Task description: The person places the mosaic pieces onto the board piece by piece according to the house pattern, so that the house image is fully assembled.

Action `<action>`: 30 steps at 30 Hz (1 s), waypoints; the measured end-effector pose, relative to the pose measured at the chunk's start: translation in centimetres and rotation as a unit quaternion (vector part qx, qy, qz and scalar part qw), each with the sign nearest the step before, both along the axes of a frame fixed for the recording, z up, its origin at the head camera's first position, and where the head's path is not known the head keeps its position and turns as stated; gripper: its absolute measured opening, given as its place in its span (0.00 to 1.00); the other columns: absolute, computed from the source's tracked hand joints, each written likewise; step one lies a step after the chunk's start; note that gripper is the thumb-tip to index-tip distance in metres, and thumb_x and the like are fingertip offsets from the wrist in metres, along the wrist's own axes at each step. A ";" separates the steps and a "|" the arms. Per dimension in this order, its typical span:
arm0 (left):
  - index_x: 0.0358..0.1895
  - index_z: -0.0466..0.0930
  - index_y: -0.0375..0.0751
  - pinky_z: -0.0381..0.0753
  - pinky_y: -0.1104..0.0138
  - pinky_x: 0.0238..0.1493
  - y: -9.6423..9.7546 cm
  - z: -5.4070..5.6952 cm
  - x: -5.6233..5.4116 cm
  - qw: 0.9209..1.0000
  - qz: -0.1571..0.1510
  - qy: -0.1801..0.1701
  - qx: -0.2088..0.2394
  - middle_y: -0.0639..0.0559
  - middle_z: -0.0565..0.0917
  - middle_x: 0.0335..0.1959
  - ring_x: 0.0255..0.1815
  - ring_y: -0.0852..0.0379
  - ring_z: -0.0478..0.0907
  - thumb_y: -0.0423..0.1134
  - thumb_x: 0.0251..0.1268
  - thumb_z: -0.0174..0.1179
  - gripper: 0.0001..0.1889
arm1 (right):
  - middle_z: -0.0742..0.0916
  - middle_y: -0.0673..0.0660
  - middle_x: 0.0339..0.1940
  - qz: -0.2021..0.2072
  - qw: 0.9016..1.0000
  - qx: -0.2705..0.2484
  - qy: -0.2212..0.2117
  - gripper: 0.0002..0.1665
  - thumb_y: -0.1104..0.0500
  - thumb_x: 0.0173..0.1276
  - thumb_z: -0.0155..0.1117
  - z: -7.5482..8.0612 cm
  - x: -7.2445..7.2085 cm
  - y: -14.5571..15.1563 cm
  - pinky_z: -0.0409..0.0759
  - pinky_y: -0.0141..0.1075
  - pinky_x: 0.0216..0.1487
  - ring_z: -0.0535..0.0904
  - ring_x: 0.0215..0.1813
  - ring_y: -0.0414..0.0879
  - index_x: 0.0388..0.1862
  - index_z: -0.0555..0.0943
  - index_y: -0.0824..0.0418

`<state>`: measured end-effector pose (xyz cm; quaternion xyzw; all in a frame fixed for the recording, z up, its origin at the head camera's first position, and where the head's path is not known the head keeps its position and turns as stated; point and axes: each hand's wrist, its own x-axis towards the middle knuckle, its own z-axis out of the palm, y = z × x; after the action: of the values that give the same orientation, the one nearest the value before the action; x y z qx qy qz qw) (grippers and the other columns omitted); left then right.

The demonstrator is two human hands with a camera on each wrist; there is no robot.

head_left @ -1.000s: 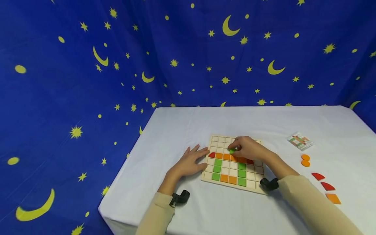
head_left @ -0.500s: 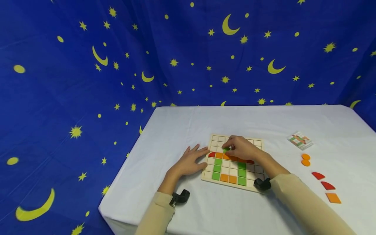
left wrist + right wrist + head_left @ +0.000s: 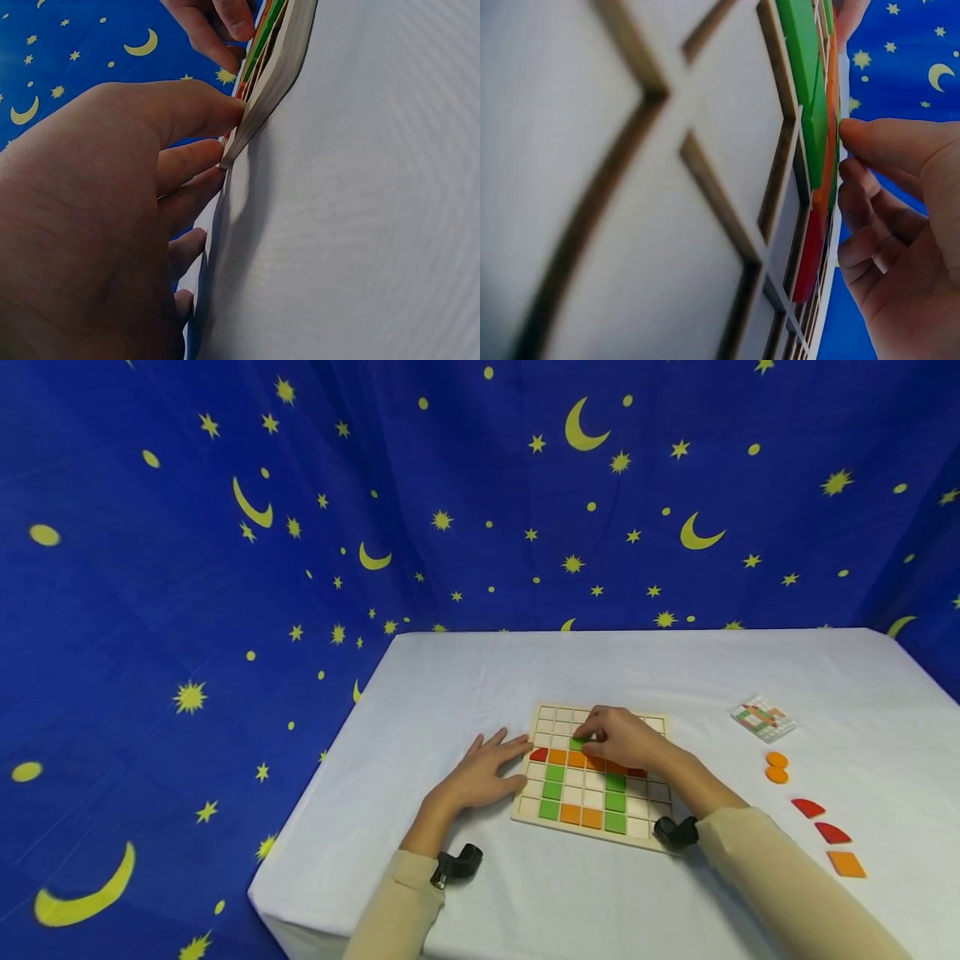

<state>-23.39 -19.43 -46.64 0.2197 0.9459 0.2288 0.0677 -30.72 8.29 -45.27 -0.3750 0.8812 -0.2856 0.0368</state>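
Note:
A wooden grid board lies on the table, with green, orange and red tiles set in many of its cells. My left hand is spread flat beside it; in the left wrist view its thumb and index finger touch the board's edge. Over the board, my right hand pinches a green square tile at a cell just above the orange row. Part of that row is hidden under this hand. In the right wrist view the fingertips hide the tile itself.
A small pattern card lies right of the board on the white-covered table. Below it are two orange discs, two red quarter-round tiles and an orange square. A blue curtain hangs behind.
The right hand has moved left across the board with the green tile, from over the fourth column to the third. The left hand stays at the board's left edge.

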 end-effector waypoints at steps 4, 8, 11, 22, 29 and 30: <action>0.72 0.65 0.57 0.35 0.51 0.73 0.0 0.0 0.0 1.000 -0.001 0.001 -0.001 0.64 0.59 0.73 0.76 0.54 0.43 0.54 0.66 0.55 0.31 | 0.82 0.47 0.36 -0.002 1.000 0.002 0.004 0.11 0.60 0.62 0.69 -0.1 -0.1 0.2 0.78 0.38 0.39 0.74 0.34 0.40 0.44 0.88 0.57; 0.72 0.65 0.56 0.35 0.51 0.73 0.1 0.1 0.0 1.000 -0.002 0.002 0.000 0.63 0.59 0.73 0.76 0.53 0.43 0.54 0.65 0.55 0.31 | 0.82 0.47 0.37 -0.001 1.000 -0.002 0.012 0.11 0.60 0.62 0.69 0.1 0.1 0.6 0.78 0.38 0.39 0.74 0.34 0.40 0.43 0.88 0.57; 0.72 0.65 0.55 0.35 0.51 0.73 0.2 0.2 0.0 1.000 -0.003 0.004 0.000 0.63 0.59 0.73 0.76 0.53 0.43 0.53 0.65 0.55 0.31 | 0.82 0.48 0.38 -0.003 1.000 -0.012 0.011 0.11 0.60 0.62 0.68 0.4 0.4 1.4 0.78 0.38 0.38 0.75 0.34 0.40 0.44 0.88 0.58; 0.72 0.65 0.54 0.35 0.50 0.73 0.1 0.2 0.1 1.000 -0.008 0.003 0.002 0.62 0.59 0.73 0.76 0.51 0.43 0.53 0.66 0.55 0.31 | 0.83 0.47 0.36 -0.055 0.998 -0.022 -0.001 0.11 0.60 0.65 0.67 1.8 2.1 7.4 0.73 0.34 0.27 0.72 0.31 0.42 0.46 0.86 0.59; 0.72 0.65 0.54 0.35 0.50 0.73 0.1 0.1 0.0 1.000 -0.008 0.004 0.004 0.62 0.59 0.73 0.77 0.51 0.43 0.53 0.66 0.55 0.31 | 0.83 0.44 0.36 -0.097 0.995 0.009 0.009 0.12 0.58 0.64 0.68 2.2 3.9 12.1 0.72 0.33 0.27 0.73 0.33 0.42 0.46 0.86 0.57; 0.72 0.64 0.54 0.35 0.51 0.73 0.1 0.1 0.0 1.000 -0.007 0.004 0.004 0.62 0.59 0.73 0.77 0.51 0.43 0.53 0.66 0.55 0.31 | 0.83 0.44 0.36 -0.105 0.994 0.013 0.008 0.12 0.58 0.64 0.68 2.2 4.1 12.6 0.72 0.33 0.27 0.73 0.33 0.41 0.46 0.86 0.56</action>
<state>-23.35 -19.37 -46.55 0.2270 0.9438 0.2310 0.0651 -26.63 20.94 -43.03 -0.2825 0.9193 -0.2739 0.0047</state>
